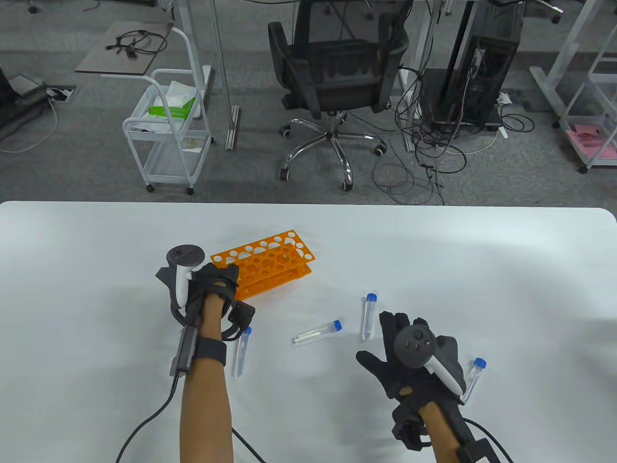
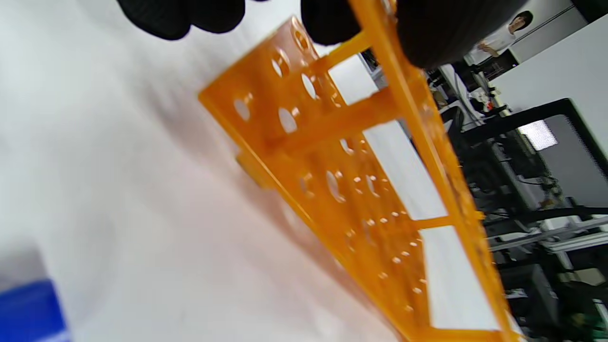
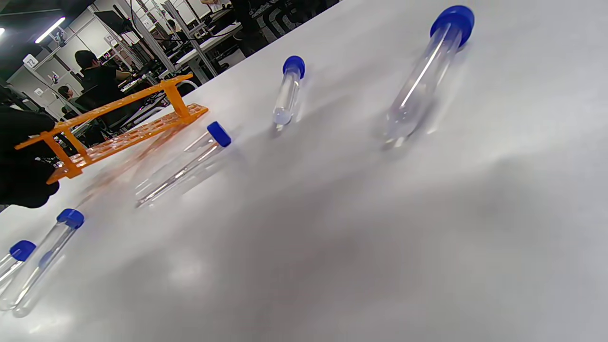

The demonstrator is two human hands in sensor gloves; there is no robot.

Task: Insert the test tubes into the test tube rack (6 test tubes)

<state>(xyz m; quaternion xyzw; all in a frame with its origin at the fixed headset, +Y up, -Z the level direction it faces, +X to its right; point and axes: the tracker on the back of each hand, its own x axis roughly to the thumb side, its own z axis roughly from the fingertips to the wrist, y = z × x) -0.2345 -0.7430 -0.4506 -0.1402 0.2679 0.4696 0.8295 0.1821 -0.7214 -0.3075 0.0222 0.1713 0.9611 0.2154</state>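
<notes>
The orange test tube rack (image 1: 272,260) stands tilted on the white table, with no tubes in it. My left hand (image 1: 222,277) grips its near-left end; in the left wrist view my gloved fingers (image 2: 427,28) hold the rack's (image 2: 356,190) top bar. Several clear tubes with blue caps lie loose on the table: one by my left wrist (image 1: 240,352), one in the middle (image 1: 318,333), one just past my right fingers (image 1: 368,316), and one partly under my right hand (image 1: 472,378). My right hand (image 1: 388,340) hovers open and holds nothing. The right wrist view shows tubes (image 3: 425,76) (image 3: 288,92) (image 3: 185,164) (image 3: 42,256) and the rack (image 3: 118,128).
The table's far edge (image 1: 308,205) lies beyond the rack. An office chair (image 1: 337,72), a white cart (image 1: 168,130) and floor cables stand behind it. Glove cables (image 1: 144,424) trail off the near edge.
</notes>
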